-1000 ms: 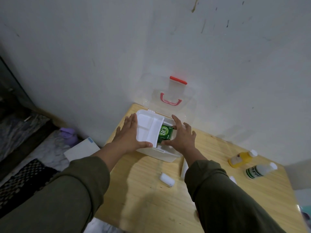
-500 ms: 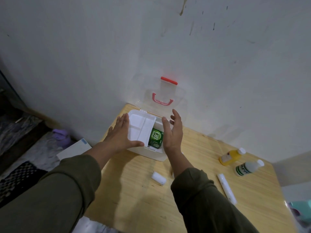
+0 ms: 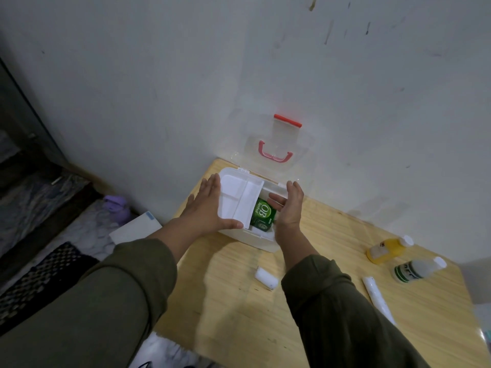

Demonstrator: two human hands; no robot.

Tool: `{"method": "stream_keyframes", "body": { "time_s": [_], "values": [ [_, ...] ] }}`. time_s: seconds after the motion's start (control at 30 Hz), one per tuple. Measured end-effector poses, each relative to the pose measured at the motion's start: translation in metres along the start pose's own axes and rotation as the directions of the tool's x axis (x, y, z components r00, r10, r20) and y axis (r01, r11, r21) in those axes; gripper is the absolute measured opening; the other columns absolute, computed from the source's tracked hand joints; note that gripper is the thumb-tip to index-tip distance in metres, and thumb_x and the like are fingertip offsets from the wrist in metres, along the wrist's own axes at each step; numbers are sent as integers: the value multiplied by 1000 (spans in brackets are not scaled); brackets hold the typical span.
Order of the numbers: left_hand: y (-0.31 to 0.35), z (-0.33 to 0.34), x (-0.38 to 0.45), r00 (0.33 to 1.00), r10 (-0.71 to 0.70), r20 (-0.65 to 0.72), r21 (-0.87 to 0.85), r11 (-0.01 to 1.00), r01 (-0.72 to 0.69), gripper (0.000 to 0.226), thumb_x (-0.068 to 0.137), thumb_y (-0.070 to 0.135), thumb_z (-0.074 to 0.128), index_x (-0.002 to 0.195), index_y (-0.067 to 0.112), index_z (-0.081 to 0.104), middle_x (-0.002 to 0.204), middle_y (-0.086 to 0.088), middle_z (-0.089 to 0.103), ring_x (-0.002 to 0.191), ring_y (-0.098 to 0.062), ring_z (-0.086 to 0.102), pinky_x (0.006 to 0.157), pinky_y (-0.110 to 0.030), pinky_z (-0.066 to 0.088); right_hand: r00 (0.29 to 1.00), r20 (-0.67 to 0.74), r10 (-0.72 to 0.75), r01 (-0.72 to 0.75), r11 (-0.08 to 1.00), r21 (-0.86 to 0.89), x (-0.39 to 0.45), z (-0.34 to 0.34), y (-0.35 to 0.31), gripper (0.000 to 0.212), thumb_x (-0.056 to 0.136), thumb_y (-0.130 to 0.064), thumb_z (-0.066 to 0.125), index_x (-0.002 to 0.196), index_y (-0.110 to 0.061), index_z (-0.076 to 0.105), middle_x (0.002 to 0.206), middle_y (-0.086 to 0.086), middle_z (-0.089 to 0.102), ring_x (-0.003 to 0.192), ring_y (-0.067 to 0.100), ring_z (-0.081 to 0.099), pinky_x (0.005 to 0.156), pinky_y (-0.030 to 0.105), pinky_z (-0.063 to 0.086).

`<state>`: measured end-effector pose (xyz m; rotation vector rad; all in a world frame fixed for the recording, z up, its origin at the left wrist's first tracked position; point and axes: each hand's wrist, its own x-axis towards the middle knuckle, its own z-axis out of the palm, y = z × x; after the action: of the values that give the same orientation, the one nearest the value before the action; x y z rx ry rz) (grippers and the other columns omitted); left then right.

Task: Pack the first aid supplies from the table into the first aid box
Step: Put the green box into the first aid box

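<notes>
The white first aid box [image 3: 261, 241] stands at the far left of the wooden table [image 3: 231, 309], its clear lid with a red handle [image 3: 275, 155] leaning open against the wall. A white divided tray [image 3: 237, 199] sits tilted over the box's left half, and my left hand [image 3: 206, 208] grips its left edge with the thumb under the front. A green carton [image 3: 263, 215] lies inside the box. My right hand [image 3: 289, 208] hovers open at the box's right side, fingers apart and holding nothing. On the table lie a white bandage roll [image 3: 266, 278], a white tube [image 3: 377, 297], a yellow bottle [image 3: 386, 250] and a green-labelled white bottle [image 3: 414, 269].
A grey wall rises right behind the box. The table's left edge drops to a floor with a purple object [image 3: 117, 208], a white board [image 3: 135, 231] and a dark patterned mat [image 3: 39, 277].
My right hand lifted off the green carton and the box's front, then turned edge-on at the right side. My left hand stayed on the tray.
</notes>
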<state>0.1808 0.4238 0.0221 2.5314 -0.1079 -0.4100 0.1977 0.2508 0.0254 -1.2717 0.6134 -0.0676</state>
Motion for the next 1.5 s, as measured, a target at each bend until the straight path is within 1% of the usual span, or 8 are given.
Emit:
{"method": "stream_keyframes", "body": {
  "time_s": [0.13, 0.3, 0.43, 0.57, 0.8, 1.0, 1.27, 1.5],
  "values": [
    [-1, 0, 1, 1000, 0, 5, 6, 1000, 0, 129, 68, 60, 70, 146, 14, -23, 158, -1, -20, 146, -19, -16, 118, -47, 4, 998, -3, 70, -70, 995, 70, 2, 3, 0, 52, 89, -47, 49, 136, -28, 38, 102, 14, 65, 93, 27, 63, 74, 38, 51],
    [1, -1, 2, 1000, -4, 2, -3, 1000, 4, 129, 68, 60, 70, 145, 15, -23, 159, -1, -17, 147, -21, -14, 118, -49, 4, 997, 4, 79, -79, 992, 94, 6, 9, 0, 54, 89, -47, 48, 137, -25, 37, 89, 13, 67, 86, 26, 64, 84, 45, 48],
    [2, -2, 3, 1000, -11, 0, -8, 1000, 11, 128, 69, 59, 70, 145, 16, -23, 159, -2, -16, 147, -21, -14, 118, -49, 4, 996, 10, 85, -86, 992, 94, 12, 10, 0, 55, 89, -48, 47, 137, -23, 38, 83, 12, 67, 82, 26, 66, 78, 41, 50],
    [3, -2, 5, 1000, -10, -4, -4, 1000, 10, 128, 69, 59, 70, 146, 16, -23, 159, -2, -15, 147, -21, -13, 117, -49, 5, 997, -1, 80, -80, 993, 83, 17, 10, 2, 55, 89, -48, 47, 137, -23, 38, 81, 11, 68, 85, 27, 66, 90, 48, 47],
    [1, 0, 6, 1000, -8, -11, -4, 1000, 8, 128, 69, 61, 69, 146, 16, -23, 159, -1, -17, 147, -20, -14, 118, -49, 7, 995, -3, 98, -97, 990, 100, 11, 10, -2, 53, 90, -45, 48, 137, -22, 38, 86, 14, 66, 78, 23, 63, 61, 34, 46],
    [2, -3, 5, 1000, 1, -23, -6, 1000, -1, 126, 69, 60, 69, 146, 19, -21, 159, -3, -15, 147, -23, -14, 118, -51, 6, 1000, -10, 3, -4, 998, -70, 8, 3, -18, 52, 91, -49, 42, 138, -27, 36, 93, 10, 65, 92, 20, 62, 106, 50, 32],
    [25, -15, -14, 988, 89, -122, 22, 996, -87, 117, 71, 57, 70, 149, 17, -7, 161, -2, -1, 147, -24, -7, 118, -52, 10, 966, 86, -242, 256, 885, -390, -25, -43, -71, 53, 90, -33, 52, 139, -29, 33, 107, 5, 59, 99, 23, 59, 99, 46, 45],
    [63, -1, -56, 976, 179, -124, 1, 984, -180, 111, 74, 49, 72, 151, 18, -1, 160, -4, 2, 148, -21, -5, 120, -45, 7, 949, 126, -288, 301, 723, -622, -60, -110, -65, 64, 82, -30, 65, 138, -33, 34, 109, 7, 63, 103, 20, 58, 98, 40, 46]
  ]
}}
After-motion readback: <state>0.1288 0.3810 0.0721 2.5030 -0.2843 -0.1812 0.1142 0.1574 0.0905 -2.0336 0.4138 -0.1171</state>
